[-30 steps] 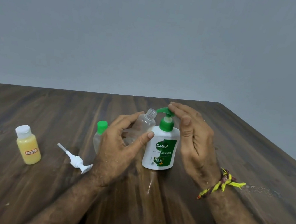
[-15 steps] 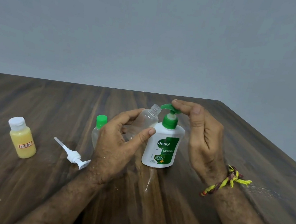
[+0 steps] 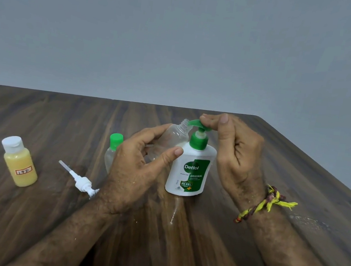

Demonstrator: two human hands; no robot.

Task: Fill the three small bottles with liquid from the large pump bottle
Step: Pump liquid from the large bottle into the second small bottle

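Gripped tilted at frame centre by the left hand (image 3: 133,172), the clear bottle (image 3: 170,140) meets the pump bottle (image 3: 189,172); the right hand (image 3: 234,154), fingers on the pump head, is best pressed slowly.

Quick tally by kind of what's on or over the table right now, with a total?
Large pump bottle: 1
Small bottles: 3, namely the yellow-filled one, the green-capped one and the clear open one in the left hand
Loose white pump: 1
Total: 5

"Dettol ORIGINAL 99.99%" on pump bottle (image 3: 189,172)
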